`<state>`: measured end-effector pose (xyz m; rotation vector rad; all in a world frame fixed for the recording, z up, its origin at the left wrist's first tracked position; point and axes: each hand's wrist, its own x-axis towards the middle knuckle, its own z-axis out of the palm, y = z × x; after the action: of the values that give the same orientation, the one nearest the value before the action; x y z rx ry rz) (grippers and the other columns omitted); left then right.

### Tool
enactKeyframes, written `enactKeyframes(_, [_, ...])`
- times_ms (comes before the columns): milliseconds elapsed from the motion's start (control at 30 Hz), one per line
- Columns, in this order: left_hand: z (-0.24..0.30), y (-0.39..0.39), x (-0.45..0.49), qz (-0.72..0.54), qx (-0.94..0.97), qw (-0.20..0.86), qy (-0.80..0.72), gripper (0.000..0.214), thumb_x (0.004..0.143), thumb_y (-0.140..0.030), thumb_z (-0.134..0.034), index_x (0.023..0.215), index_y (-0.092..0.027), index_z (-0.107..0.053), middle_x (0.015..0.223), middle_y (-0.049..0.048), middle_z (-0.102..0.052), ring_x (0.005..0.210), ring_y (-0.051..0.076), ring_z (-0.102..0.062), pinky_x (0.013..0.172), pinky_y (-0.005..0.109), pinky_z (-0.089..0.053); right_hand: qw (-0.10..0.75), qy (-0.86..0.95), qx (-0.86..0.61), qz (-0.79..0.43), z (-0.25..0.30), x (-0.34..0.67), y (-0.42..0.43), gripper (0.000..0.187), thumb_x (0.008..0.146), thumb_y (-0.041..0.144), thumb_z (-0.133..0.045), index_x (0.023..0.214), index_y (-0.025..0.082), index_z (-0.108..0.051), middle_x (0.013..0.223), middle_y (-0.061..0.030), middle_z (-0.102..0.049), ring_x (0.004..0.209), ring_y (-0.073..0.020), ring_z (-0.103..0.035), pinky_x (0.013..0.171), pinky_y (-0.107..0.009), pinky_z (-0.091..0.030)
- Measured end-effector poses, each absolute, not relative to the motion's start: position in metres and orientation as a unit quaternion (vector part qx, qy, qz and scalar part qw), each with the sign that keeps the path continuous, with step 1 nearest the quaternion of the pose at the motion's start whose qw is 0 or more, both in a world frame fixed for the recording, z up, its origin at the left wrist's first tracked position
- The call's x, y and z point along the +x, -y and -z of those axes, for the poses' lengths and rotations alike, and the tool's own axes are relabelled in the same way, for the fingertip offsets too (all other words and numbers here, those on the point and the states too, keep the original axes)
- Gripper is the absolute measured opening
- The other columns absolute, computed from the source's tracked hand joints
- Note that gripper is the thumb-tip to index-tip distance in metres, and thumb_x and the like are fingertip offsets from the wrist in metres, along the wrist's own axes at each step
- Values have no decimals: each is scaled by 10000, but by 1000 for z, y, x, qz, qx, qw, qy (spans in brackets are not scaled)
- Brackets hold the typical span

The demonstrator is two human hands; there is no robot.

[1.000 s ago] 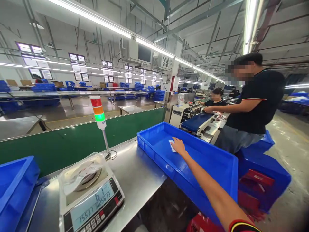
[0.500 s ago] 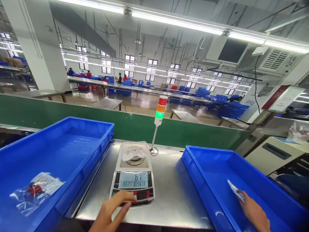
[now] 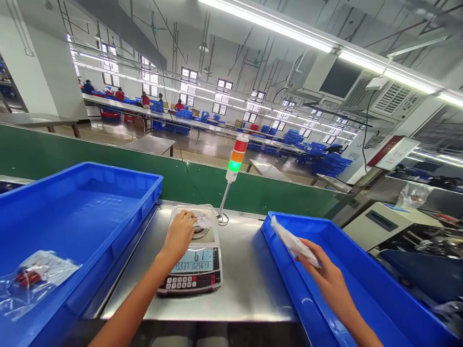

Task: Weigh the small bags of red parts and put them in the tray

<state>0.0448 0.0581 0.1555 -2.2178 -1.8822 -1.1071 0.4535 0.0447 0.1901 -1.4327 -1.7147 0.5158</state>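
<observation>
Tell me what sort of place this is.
Probably a factory packing floor: a digital scale between two blue trays, a bagged item in the left one, and stacked blue containers beyond.

There are two hands (image 3: 183, 230), one scale (image 3: 198, 262), two near trays (image 3: 99, 207).

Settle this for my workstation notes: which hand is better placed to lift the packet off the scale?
Left, likely: the left hand is over the digital scale, at the plastic packet on it. The right hand is farther off, over the right-hand blue crate, and holds another packet.
</observation>
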Motion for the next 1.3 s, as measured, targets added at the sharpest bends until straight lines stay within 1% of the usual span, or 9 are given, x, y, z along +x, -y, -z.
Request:
enactKeyframes(133, [-170, -80, 44, 399, -668, -13, 628, 182, 846, -65, -570, 707, -168, -626, 879, 84, -674, 943, 256, -593, 860, 390, -497, 395, 761, -420, -297, -210, 370, -65, 496, 955, 571, -565, 1302, 223, -633, 1340, -90, -656, 1201, -262, -620, 1007, -351, -520])
enactKeyframes(367, [-242, -54, -33, 547, -466, 40, 695, 119, 883, -210, -565, 901, -154, -668, 942, 66, -700, 864, 209, -656, 820, 326, -513, 353, 819, -287, -348, -197, 266, -120, 399, 1001, 502, -508, 1273, 247, -651, 1350, -89, -652, 1239, -266, -597, 1016, -416, -511])
enactKeyframes(500, [-268, 1, -78, 554, -388, 160, 719, 108, 868, -251, -572, 884, -180, -650, 976, 71, -689, 922, 245, -643, 887, 367, -495, 295, 862, -255, -325, -183, 236, -147, 374, 933, 312, -530, 1282, 261, -653, 1427, -85, -602, 1302, -271, -543, 950, -428, -547])
enactKeyframes(600, [-262, 38, -104, 470, -354, 226, 776, 131, 870, -266, -539, 854, -180, -636, 995, 110, -674, 1010, 318, -615, 919, 444, -479, 249, 895, -240, -283, -184, 238, -156, 514, 816, 165, -539, 1306, 278, -648, 1487, -70, -553, 1346, -270, -495, 950, -438, -549])
enactKeyframes(700, [-242, 61, -117, 405, -347, 233, 813, 217, 889, -290, -455, 865, -170, -634, 1022, 144, -665, 1031, 358, -599, 910, 497, -482, 248, 903, -242, -254, -188, 265, -156, 523, 822, 174, -545, 1324, 283, -644, 1489, -69, -552, 1351, -268, -494, 1022, -472, -514])
enactKeyframes(833, [-201, 61, -99, 418, -391, 218, 791, 340, 927, -392, -386, 924, -183, -654, 1019, 131, -683, 999, 336, -608, 892, 474, -492, 286, 867, -323, -248, -175, 322, -157, 418, 907, 343, -563, 1309, 279, -656, 1445, -83, -589, 1318, -272, -539, 994, -457, -539])
enactKeyframes(1067, [-78, 7, -51, 435, -507, 22, 744, 388, 932, -422, -366, 998, -186, -667, 1049, 118, -712, 978, 291, -661, 901, 430, -542, 266, 783, -523, -205, -67, 375, -145, 467, 848, 329, -479, 1243, 183, -682, 1309, -123, -680, 1249, -287, -610, 1101, -500, -468])
enactKeyframes(1167, [-27, -5, -47, 426, -535, -3, 730, 406, 893, -362, -343, 1045, -166, -664, 1127, 149, -713, 1042, 299, -676, 947, 462, -565, 253, 771, -553, -190, -16, 368, -122, 538, 846, 338, -486, 1318, 137, -645, 1404, -155, -620, 1356, -322, -530, 1182, -539, -370])
enactKeyframes(1300, [13, -4, -49, 416, -564, -1, 713, 458, 903, -363, -328, 1126, -152, -668, 1288, 162, -667, 1243, 322, -608, 1086, 538, -511, 256, 766, -580, -105, 26, 357, -102, 573, 981, 389, -334, 1442, 137, -562, 1539, -118, -502, 1497, -290, -354, 1258, -548, -203])
